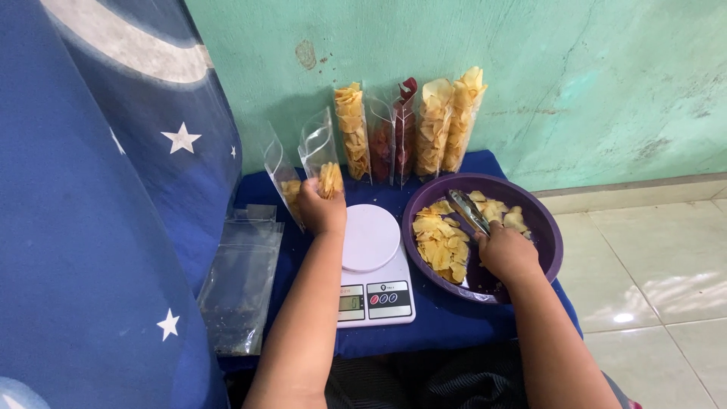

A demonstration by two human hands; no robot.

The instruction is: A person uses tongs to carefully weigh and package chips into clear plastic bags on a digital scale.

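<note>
Gripping a clear pouch point(322, 163) partly filled with yellow chips, the left hand point(322, 208) is clenched around its lower part at the far left of the blue-covered table point(447, 318), just beyond the white scale point(372, 265). A second partly filled pouch point(282, 178) stands just left of it. The right hand point(506, 254) grasps metal tongs point(468, 210) inside the purple bowl point(549, 242), which sits right of the scale and holds loose chips point(441, 244). Five filled bags point(413, 129) lean upright against the green wall point(575, 76) at the far edge. Empty pouches point(241, 284) lie stacked at the near left, beside a blue starred curtain point(98, 227).
</note>
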